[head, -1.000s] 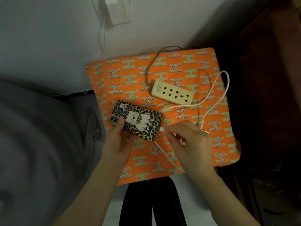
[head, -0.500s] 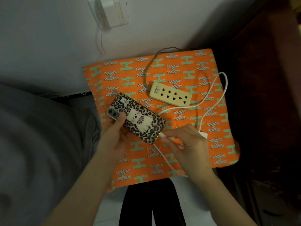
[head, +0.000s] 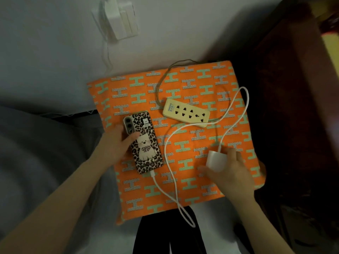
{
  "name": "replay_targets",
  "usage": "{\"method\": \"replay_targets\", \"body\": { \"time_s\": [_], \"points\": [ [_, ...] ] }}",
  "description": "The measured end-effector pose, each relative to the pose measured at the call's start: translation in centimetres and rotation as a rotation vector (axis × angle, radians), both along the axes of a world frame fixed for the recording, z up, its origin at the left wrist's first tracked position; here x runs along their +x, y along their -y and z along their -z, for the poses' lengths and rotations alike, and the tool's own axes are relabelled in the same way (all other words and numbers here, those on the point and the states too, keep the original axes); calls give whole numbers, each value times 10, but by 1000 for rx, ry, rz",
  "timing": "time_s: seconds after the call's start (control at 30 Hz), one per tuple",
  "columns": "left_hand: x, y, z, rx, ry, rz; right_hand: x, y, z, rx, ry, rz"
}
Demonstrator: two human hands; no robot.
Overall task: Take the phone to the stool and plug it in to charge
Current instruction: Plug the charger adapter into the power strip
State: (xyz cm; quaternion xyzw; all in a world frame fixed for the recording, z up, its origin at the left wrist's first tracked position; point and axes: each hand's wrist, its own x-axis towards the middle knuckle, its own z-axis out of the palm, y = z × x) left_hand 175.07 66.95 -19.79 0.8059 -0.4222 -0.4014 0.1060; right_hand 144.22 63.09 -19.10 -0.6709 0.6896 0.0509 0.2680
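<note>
The phone (head: 145, 143), in a leopard-print case with a white bear, lies face down on the stool's orange patterned cushion (head: 194, 83). My left hand (head: 117, 143) holds its upper left edge, thumb on the back. A white charging cable (head: 170, 143) is plugged into the phone's bottom end and loops off the cushion's front edge. The cable runs to a white charger adapter (head: 216, 160), which my right hand (head: 231, 171) grips at the cushion's right side. A cream power strip (head: 186, 113) lies on the cushion behind, its sockets free.
A white wall outlet with plugs (head: 122, 19) sits high on the wall. Grey bedding (head: 36, 162) fills the left. Dark wooden furniture (head: 293, 107) stands close on the right. Black stool legs (head: 165, 235) show below the cushion.
The cable end went into the phone's bottom port. My right hand left it and moved right onto the adapter. The phone turned more upright and now rests on the cushion.
</note>
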Motion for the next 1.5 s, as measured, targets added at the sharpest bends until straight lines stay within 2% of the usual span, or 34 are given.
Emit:
{"method": "replay_targets", "body": {
  "time_s": [0.03,0.1,0.17,0.23,0.27,0.37,0.43,0.53,0.67,0.93,1.1,1.5],
  "points": [
    [3,3,-3,82,160,159,3,2,0,-6,-21,4],
    [7,12,-11,162,374,318,7,11,-3,42,42,52],
    [6,24,-18,11,465,338,7,24,-13,188,334,211],
    [-1,40,-26,-241,415,312,11,39,-30,316,737,381],
    [-7,49,-28,-333,353,315,13,48,-37,323,877,393],
    [-25,75,-26,-426,210,430,28,77,-50,297,1099,295],
    [-33,86,-22,-439,171,501,41,95,-51,199,1051,247],
    [-37,95,-12,-401,220,570,63,112,-45,5,841,172],
    [-41,101,-6,-408,239,550,74,121,-30,-191,646,-43],
    [-40,95,-5,-372,201,449,75,117,-24,-303,530,-368],
    [-44,94,-3,-368,237,444,87,118,-32,-436,321,-604],
    [-46,92,-3,-396,235,423,96,112,-25,-311,278,-480]
  ]
}}
